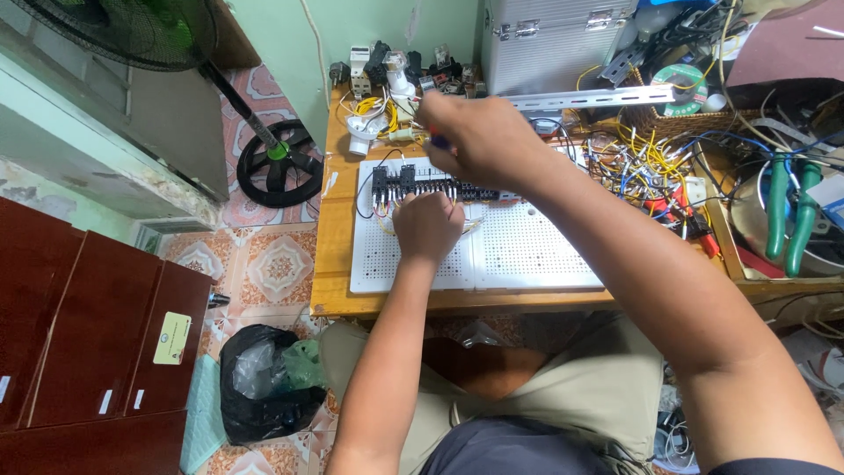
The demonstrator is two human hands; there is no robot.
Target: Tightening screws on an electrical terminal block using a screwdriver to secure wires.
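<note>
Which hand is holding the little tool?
The right hand, raised above the row of black parts, grips it. The left hand just rests on the white board.

Two hands (428, 224), one perforated panel (527, 251), one fan (132, 31), one metal case (554, 40).

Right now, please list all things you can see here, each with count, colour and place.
perforated panel: one, white, on the wooden table
black components: one row, on the panel's upper part
loose wires: many, mostly yellow, right of the panel
metal case: one, silver, at the back
pliers: one, green handles, far right
fan: one, black, left floor
plastic bag: one, black, floor
left hand: on the component row
right hand: gripping a blue-and-red-handled tool, its tip hidden
</note>
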